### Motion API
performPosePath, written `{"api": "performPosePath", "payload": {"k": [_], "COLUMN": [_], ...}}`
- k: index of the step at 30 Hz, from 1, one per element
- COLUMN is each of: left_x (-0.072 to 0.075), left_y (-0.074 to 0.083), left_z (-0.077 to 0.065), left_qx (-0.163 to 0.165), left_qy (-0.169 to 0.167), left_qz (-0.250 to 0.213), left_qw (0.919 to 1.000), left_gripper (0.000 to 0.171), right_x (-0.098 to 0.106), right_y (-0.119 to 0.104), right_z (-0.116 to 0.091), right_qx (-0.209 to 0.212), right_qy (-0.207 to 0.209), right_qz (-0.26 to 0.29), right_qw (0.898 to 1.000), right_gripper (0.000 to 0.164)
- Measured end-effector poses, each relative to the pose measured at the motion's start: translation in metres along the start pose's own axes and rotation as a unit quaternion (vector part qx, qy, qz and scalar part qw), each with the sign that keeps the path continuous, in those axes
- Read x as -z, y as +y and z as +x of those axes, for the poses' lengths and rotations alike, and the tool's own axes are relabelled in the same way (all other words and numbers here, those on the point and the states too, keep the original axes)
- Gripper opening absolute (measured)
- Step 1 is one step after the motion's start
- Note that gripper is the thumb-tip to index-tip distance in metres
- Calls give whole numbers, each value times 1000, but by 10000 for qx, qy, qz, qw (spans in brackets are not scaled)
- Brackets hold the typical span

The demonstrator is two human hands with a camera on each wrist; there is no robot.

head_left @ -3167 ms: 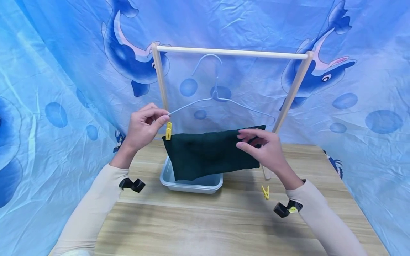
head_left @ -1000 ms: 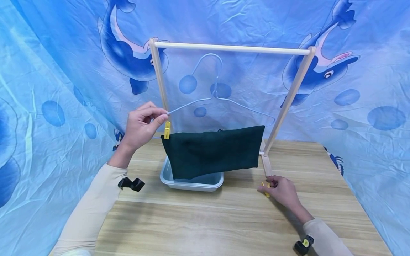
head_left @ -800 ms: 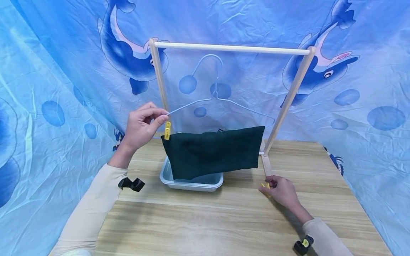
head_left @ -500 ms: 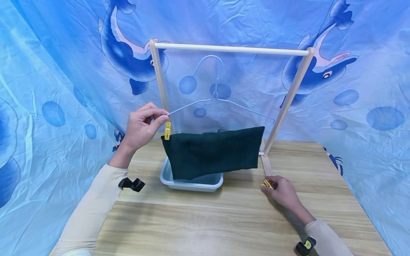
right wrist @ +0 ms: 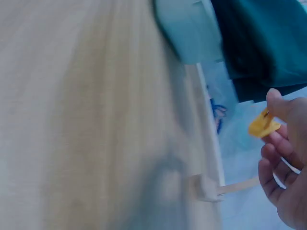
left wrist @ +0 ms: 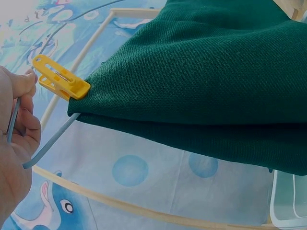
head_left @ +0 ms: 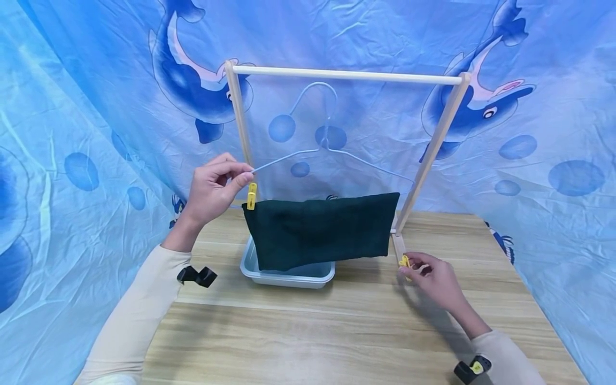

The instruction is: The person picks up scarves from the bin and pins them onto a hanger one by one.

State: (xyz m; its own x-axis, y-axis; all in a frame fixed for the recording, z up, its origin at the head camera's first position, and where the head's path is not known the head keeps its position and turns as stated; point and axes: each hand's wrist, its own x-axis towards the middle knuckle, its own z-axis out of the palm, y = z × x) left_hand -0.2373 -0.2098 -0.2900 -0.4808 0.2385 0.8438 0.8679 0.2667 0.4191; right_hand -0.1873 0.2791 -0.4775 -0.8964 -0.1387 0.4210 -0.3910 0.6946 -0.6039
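My left hand (head_left: pixel 214 190) pinches the left end of a pale blue wire hanger (head_left: pixel 289 156) and holds it up. A dark green cloth (head_left: pixel 322 232) is draped over the hanger's lower bar, its fold showing in the left wrist view. Just below my left fingers, a yellow clothespin (left wrist: pixel 62 79) clips the cloth's left corner to the wire. My right hand (head_left: pixel 433 278) pinches a second yellow clothespin (right wrist: pixel 264 124) between thumb and fingers, low at the right, below and right of the cloth. The cloth's right corner (head_left: pixel 395 197) carries no clip.
A wooden rack with a white top bar (head_left: pixel 346 74) stands behind the hanger. Its right foot (head_left: pixel 399 246) lies close to my right hand. Under the cloth is a light blue plastic basin (head_left: pixel 293 280) on the wood-grain table (head_left: pixel 289 331). A blue dolphin-print curtain (head_left: pixel 375 32) surrounds everything.
My right hand left the cloth's right side, went down to the clothespin on the table, picked it up and now lifts it slightly. My left hand stays on the hanger.
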Motion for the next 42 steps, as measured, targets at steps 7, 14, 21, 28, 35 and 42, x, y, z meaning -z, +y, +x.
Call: {"api": "performPosePath", "payload": {"k": [7, 14, 21, 28, 35, 42], "left_x": [0, 0, -1, -1, 0, -1], "left_y": [3, 5, 6, 6, 4, 3], "left_z": [1, 2, 3, 2, 2, 2], "left_qx": [44, 84, 94, 77, -9, 2], "left_qy": [-21, -43, 17, -3, -30, -3], "left_qz": [29, 10, -12, 0, -7, 10], "left_qw": [10000, 10000, 10000, 10000, 10000, 10000], "left_gripper": [10, 12, 17, 17, 8, 10], "right_x": [22, 41, 63, 92, 114, 124], "right_y": [-21, -31, -45, -70, -93, -105], "right_z": [12, 21, 35, 54, 77, 95], "right_qx": [102, 311, 573, 920, 1473, 1999], "right_qy": [393, 620, 742, 667, 654, 757], "right_qz": [30, 99, 128, 302, 319, -94], "right_qw": [9992, 9975, 9955, 9931, 9864, 9768], "right_gripper": [36, 32, 34, 35, 41, 38]}}
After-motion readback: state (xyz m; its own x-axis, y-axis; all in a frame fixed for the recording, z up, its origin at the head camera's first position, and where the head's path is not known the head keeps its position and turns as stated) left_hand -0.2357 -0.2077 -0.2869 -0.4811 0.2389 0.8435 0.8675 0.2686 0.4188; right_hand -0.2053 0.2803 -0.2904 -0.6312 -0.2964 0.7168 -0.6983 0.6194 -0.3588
